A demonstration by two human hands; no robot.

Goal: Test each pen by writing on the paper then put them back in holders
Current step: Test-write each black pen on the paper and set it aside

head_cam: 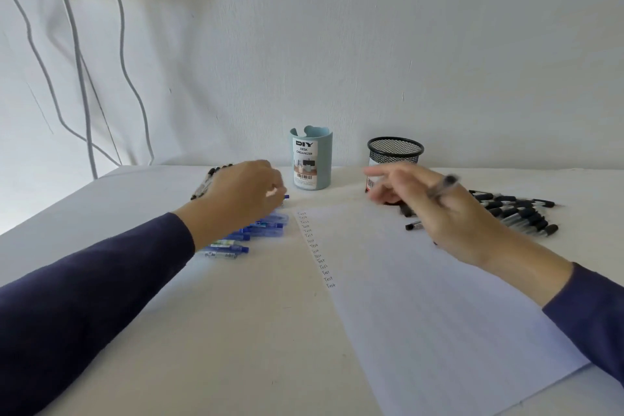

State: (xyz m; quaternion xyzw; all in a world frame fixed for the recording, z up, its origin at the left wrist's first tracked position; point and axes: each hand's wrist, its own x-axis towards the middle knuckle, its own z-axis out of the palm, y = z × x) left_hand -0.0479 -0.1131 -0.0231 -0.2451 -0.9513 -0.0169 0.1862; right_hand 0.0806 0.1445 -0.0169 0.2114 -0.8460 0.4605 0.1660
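A lined sheet of paper lies in front of me with a column of small "Test" words down its left edge. My right hand hovers over its top edge and grips a black pen, blurred by motion. My left hand reaches over a row of blue pens and pinches one whose blue tip shows by my fingers. A teal desk organizer and a black mesh holder stand by the wall; their insides are hidden.
A heap of black pens lies right of the paper, one loose black pen on its edge. More black pens lie behind my left hand. White cables hang down the wall at left. The white table fills the foreground.
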